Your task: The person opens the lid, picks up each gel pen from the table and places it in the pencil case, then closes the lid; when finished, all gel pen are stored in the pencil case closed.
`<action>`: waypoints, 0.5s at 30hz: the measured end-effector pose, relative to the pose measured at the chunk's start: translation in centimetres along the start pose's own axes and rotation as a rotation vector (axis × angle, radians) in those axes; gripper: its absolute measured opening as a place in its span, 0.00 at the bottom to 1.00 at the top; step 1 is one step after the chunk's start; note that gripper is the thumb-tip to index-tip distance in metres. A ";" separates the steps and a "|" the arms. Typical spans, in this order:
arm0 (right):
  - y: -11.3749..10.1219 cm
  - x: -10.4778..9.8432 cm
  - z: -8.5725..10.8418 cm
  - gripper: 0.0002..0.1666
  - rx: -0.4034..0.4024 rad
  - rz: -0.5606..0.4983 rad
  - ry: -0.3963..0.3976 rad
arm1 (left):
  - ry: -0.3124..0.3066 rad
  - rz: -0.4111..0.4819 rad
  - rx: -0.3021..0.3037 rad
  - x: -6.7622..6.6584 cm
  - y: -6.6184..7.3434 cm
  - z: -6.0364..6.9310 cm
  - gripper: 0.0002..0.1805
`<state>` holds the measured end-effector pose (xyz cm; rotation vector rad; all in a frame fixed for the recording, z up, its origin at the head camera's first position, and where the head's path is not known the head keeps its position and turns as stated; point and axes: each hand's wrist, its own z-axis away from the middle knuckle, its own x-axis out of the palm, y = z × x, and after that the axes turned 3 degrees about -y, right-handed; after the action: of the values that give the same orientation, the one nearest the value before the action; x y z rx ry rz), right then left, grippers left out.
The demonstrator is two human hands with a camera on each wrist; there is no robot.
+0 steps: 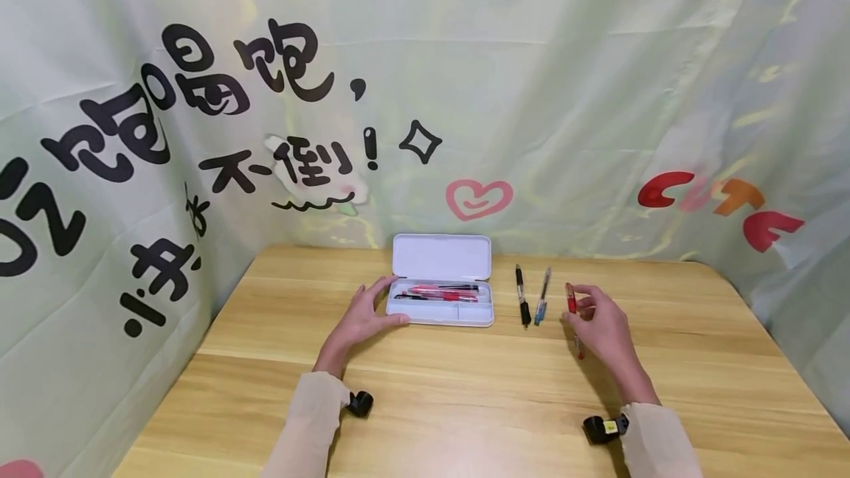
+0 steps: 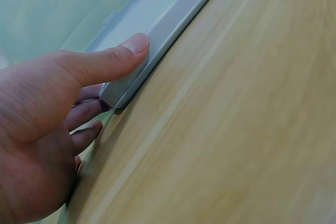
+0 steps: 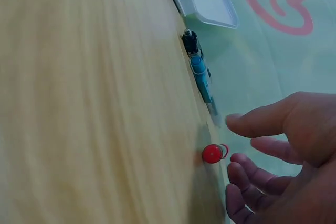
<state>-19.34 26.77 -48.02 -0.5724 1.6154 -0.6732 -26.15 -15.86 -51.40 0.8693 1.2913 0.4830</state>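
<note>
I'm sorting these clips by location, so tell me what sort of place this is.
Likely a small filming corner, though the room beyond is hidden: printed fabric hangs around a wood-grain table, and a small black camera sits at the right wrist, with another at the left.

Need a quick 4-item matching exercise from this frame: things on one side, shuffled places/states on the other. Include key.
Things
1. Left hand
2. Pencil case
3. Black pen on the table
4. Red pen on the table

Places/states
A. between the case and the blue pen
B. nearest the right hand
C. at the left end of the case
D. hinged open

Pairs: 1-C, 2-D, 3-A, 4-B
</note>
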 end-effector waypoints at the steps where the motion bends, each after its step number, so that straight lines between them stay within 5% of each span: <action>1: 0.2 0.0 0.0 0.33 0.010 0.002 -0.017 | -0.002 0.000 0.001 0.0 0.0 0.0 0.50; 15: 0.5 -0.7 0.2 0.13 0.056 0.065 -0.016 | -0.005 0.003 0.006 -0.1 -0.1 -0.1 0.49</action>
<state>-19.02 27.56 -47.94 -0.4811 1.5886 -0.6626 -26.33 -15.96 -51.46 0.8768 1.2871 0.4795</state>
